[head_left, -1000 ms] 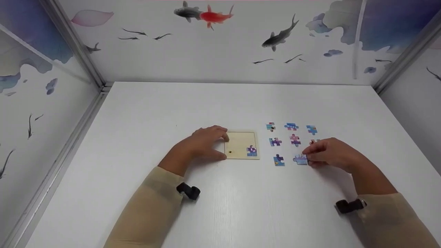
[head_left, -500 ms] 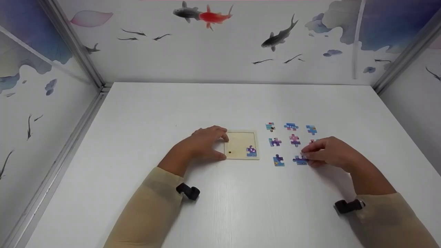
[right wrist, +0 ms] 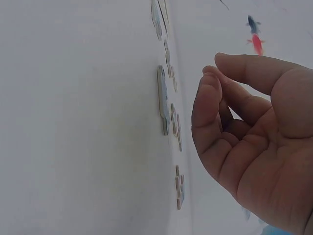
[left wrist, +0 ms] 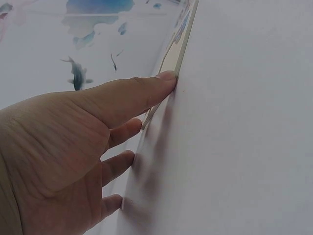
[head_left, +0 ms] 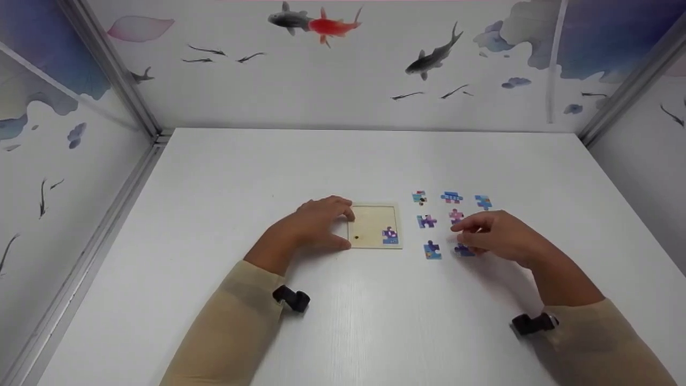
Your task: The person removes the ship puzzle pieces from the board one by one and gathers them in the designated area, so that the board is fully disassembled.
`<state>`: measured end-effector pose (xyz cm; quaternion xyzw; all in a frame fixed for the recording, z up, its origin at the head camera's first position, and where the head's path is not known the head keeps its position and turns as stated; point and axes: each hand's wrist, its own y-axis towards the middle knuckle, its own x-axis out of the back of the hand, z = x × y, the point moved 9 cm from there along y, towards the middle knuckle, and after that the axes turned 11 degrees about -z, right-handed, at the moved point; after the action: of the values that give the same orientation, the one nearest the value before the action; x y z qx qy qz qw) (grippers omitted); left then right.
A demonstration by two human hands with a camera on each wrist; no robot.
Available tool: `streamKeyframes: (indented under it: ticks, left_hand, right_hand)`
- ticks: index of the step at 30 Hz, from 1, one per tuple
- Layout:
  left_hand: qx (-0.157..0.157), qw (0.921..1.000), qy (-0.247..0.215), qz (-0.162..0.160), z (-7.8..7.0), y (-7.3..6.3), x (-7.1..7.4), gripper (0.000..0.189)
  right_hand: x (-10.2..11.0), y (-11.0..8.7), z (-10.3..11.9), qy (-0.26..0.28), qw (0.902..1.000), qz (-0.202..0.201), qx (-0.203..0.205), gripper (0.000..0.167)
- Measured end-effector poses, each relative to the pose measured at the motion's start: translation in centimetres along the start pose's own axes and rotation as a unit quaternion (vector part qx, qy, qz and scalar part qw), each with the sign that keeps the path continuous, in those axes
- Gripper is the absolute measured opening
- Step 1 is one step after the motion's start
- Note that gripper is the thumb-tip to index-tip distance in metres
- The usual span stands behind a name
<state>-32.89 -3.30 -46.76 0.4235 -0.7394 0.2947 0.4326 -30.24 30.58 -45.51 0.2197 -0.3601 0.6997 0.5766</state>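
My left hand (head_left: 324,222) holds the left side of a square wooden puzzle tray (head_left: 370,220), thumb at its near corner and fingers at its far corner. In the left wrist view the thumb (left wrist: 142,95) lies on the tray's edge. One purple and blue jigsaw piece (head_left: 390,236) sits in the tray's near right corner. My right hand (head_left: 490,236) hovers over the loose pieces, fingers loosely curled. The right wrist view shows nothing between thumb and fingertips. Partly hidden below it is a blue-purple jigsaw piece (head_left: 463,250).
Right of the tray, several loose jigsaw pieces lie in rows, among them a blue and yellow piece (head_left: 432,250) and a blue striped piece (head_left: 452,197). The right hand covers part of the middle row. Fish-printed panels (head_left: 343,80) wall the white table (head_left: 295,161).
My right hand has let go of the near-row blue-purple piece, which now lies flat, and has shifted left over it. My left hand stays on the tray.
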Motion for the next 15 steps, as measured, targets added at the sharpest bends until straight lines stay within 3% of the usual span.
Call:
streamKeyframes:
  ticks: [5, 15]
  left_hand:
    - [0.0, 1.0, 0.003, -0.002, 0.0, 0.0, 0.0, 0.055]
    - [0.001, 0.9999, 0.007, -0.01, -0.1, -0.2, 0.0, 0.055]
  right_hand:
    - [-1.0, -0.1, 1.6, 0.022, 0.9996, 0.013, 0.007, 0.033]
    - [-2.7, 1.0, 5.4, 0.013, 0.999, 0.017, 0.039, 0.032]
